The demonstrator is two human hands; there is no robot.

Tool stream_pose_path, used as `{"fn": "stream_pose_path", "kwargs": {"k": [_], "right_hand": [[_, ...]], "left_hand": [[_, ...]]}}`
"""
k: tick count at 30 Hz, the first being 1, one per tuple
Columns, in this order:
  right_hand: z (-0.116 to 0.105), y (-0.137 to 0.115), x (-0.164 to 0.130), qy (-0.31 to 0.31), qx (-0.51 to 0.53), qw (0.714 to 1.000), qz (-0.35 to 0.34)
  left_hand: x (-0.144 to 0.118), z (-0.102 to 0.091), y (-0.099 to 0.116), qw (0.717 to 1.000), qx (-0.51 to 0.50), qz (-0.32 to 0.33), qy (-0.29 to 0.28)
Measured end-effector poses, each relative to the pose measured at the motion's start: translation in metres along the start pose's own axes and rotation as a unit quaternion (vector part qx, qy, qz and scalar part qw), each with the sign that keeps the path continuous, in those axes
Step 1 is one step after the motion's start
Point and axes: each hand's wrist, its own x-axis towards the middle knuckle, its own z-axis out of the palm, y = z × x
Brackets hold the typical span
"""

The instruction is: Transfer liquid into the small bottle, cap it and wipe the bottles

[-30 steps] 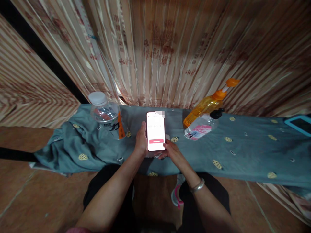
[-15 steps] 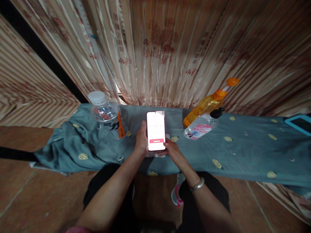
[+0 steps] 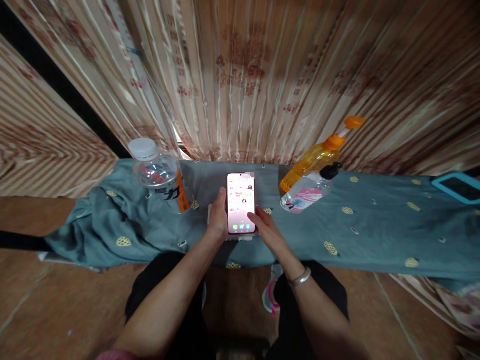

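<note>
A smartphone [image 3: 241, 200] with a lit home screen of app icons is held upright in front of me, above the cloth-covered bench. My left hand [image 3: 218, 216] grips its left edge, thumb along the side and the other fingers hidden behind. From the lower right my right hand [image 3: 264, 225] wraps the phone's edge, its thumb over the screen. Something pale with a ragged edge [image 3: 240, 238] shows just below the phone; I cannot make out what it is.
On the green cloth [image 3: 300, 245] a clear bottle with a white cap [image 3: 163, 180] stands left. Right of the phone are an orange pump bottle [image 3: 313, 162] and a clear bottle with a black top [image 3: 307, 192]. A blue-framed object [image 3: 457, 189] lies far right. A patterned curtain [image 3: 240, 90] hangs behind.
The phone's screen has gone from a white page with a red button to the home screen. My right thumb has moved slightly up and left over the screen. The view has shifted slightly.
</note>
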Motion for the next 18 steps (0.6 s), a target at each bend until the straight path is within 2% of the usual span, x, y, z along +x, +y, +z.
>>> {"fn": "stream_pose_path", "kwargs": {"k": [4,18], "right_hand": [[0.003,-0.004,0.003,0.029,0.024,0.999,-0.01],[0.009,-0.002,0.005,0.072,-0.007,0.997,-0.006]], "left_hand": [[-0.003,0.001,-0.008,0.999,0.038,0.036,-0.004],[-0.001,-0.004,-0.017,0.998,0.052,0.042,-0.016]]}}
